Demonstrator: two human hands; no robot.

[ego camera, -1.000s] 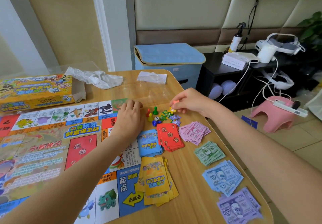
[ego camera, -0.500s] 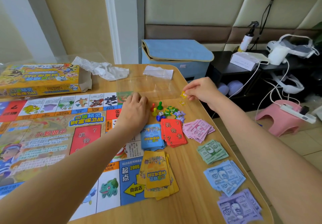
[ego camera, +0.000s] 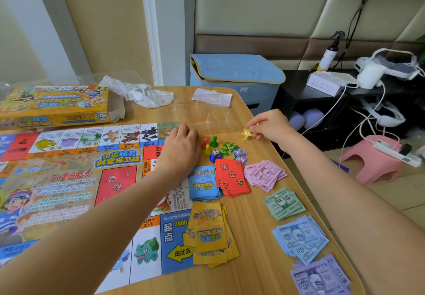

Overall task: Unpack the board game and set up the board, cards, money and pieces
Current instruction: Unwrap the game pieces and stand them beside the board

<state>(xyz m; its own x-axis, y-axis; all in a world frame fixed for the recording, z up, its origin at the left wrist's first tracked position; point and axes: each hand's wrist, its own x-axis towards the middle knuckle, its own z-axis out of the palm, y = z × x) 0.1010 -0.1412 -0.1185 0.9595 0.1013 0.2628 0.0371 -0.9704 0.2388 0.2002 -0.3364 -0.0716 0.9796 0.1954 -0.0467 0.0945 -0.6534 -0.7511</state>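
Lifting yellow star tokens (ego camera: 245, 134) clear of the token pile (ego camera: 232, 151): my right hand (ego camera: 269, 126), a second ago down among the pieces, now pinches them above the worktop (ego camera: 253, 225). Left hand (ego camera: 180, 150) rests curled, empty, on the board (ego camera: 69, 179). Sorting by colour looks underway.

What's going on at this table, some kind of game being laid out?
Yes. A person is setting up a board game. The board lies open on the table, with card stacks and sorted piles of play money beside it. The right hand pinches small yellow star tokens above the table, apart from the cluster of pawns and the other star tokens. The left hand rests on the board's corner. The game box sits at the far left.
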